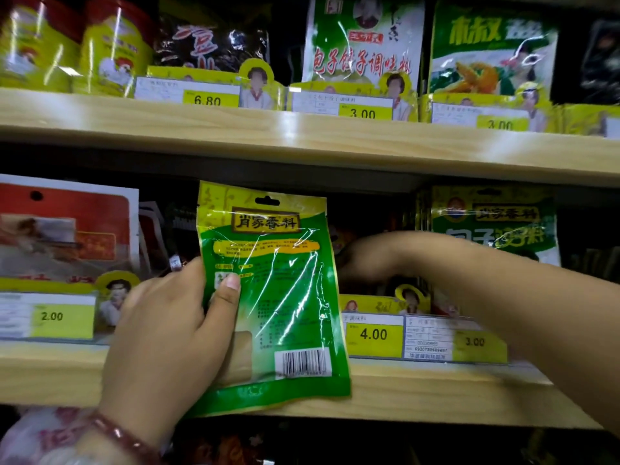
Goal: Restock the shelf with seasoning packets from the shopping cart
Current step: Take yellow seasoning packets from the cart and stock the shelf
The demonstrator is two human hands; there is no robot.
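Note:
My left hand [167, 333] grips a green seasoning packet [285, 297] by its left edge, thumb on the printed back with the barcode. The packet stands upright in front of the lower wooden shelf [419, 394]. My right hand [355, 260] reaches into the dark gap on that shelf behind the packet. Its fingers are hidden and blurred, so I cannot tell whether it holds anything. A matching green packet [496, 223] stands on the shelf to the right. The shopping cart is out of view.
Red and white packets [63, 229] stand at the lower left. The upper shelf [302, 135] carries yellow tins [110, 48], a dark packet and green packets. Yellow price tags [372, 333] line the shelf fronts. A darker shelf lies below.

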